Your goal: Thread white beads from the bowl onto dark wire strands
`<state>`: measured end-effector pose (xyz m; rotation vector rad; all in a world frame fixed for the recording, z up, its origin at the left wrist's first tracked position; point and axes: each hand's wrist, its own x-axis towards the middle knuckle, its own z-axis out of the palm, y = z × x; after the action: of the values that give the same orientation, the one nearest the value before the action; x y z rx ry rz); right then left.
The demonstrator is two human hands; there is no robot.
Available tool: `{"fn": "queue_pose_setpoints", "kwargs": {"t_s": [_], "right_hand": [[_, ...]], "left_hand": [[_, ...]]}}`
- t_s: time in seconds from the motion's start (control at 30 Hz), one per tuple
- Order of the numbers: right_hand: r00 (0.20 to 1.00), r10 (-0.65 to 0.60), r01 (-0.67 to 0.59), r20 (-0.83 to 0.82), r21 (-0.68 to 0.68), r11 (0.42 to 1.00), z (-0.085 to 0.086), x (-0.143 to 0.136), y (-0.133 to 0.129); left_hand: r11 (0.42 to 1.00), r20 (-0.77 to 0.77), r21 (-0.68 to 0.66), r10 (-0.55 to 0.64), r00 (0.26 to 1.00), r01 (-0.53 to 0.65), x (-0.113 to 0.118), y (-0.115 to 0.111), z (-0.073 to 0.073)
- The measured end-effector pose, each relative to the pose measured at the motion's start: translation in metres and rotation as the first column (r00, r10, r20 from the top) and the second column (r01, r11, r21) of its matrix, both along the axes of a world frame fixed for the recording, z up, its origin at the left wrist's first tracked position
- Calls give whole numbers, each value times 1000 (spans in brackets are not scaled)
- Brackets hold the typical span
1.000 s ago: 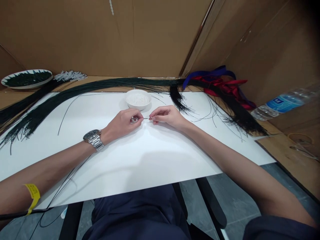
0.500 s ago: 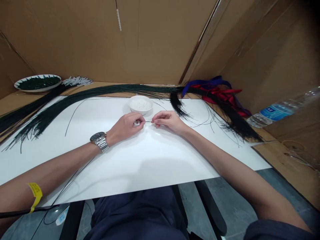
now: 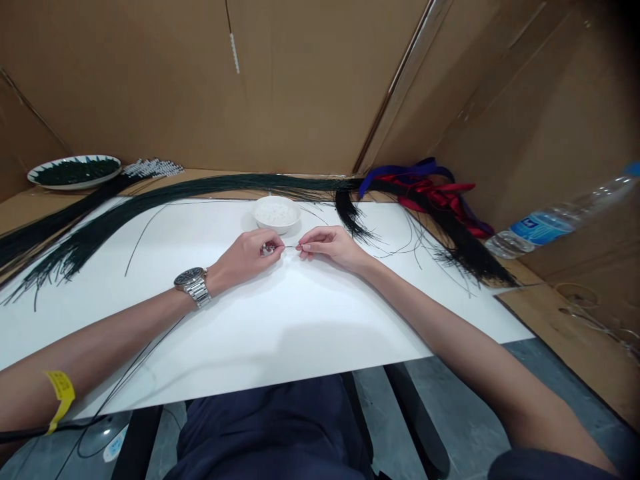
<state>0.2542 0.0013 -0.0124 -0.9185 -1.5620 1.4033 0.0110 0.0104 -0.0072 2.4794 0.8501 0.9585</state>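
Close together over the white board (image 3: pixel 300 313), my two hands pinch one thin dark strand (image 3: pixel 291 247), a short length of it showing between the fingertips. My left hand (image 3: pixel 245 257) is closed on the strand, with some small whitish and dark bits (image 3: pixel 267 249), perhaps beads, partly hidden in its curled fingers. My right hand (image 3: pixel 335 247) has thumb and index finger pressed together at the strand's other side. Just beyond the fingers stands a white bowl (image 3: pixel 277 224) with small white pieces inside. Long dark strands trail from under my left forearm toward the board's front edge.
Dark strand bundles (image 3: pixel 200 183) stretch along the back, some ending in white beads (image 3: pixel 153 168). A patterned dish (image 3: pixel 75 183) of dark green pieces is back left. Red and purple ribbons (image 3: pixel 435 190) and a tilted plastic bottle (image 3: pixel 545 227) lie right. A beaded strand (image 3: pixel 234 53) hangs against cardboard.
The view has shifted slightly, so everything sits a little further left and lower. Both hands keep their pinch on the strand, with hardly any change between them.
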Motion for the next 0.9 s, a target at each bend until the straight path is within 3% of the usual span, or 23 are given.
{"fn": "queue_pose_setpoints", "kwargs": {"t_s": [0.43, 0.9], "right_hand": [[1000, 2, -1, 27, -32, 999, 4, -1, -2], [1000, 6, -6, 16, -19, 1000, -3, 2, 1]], "left_hand": [[1000, 8, 5, -11, 1000, 11, 0, -1, 0], [1000, 7, 14, -7, 1000, 7, 2, 0, -3]]}}
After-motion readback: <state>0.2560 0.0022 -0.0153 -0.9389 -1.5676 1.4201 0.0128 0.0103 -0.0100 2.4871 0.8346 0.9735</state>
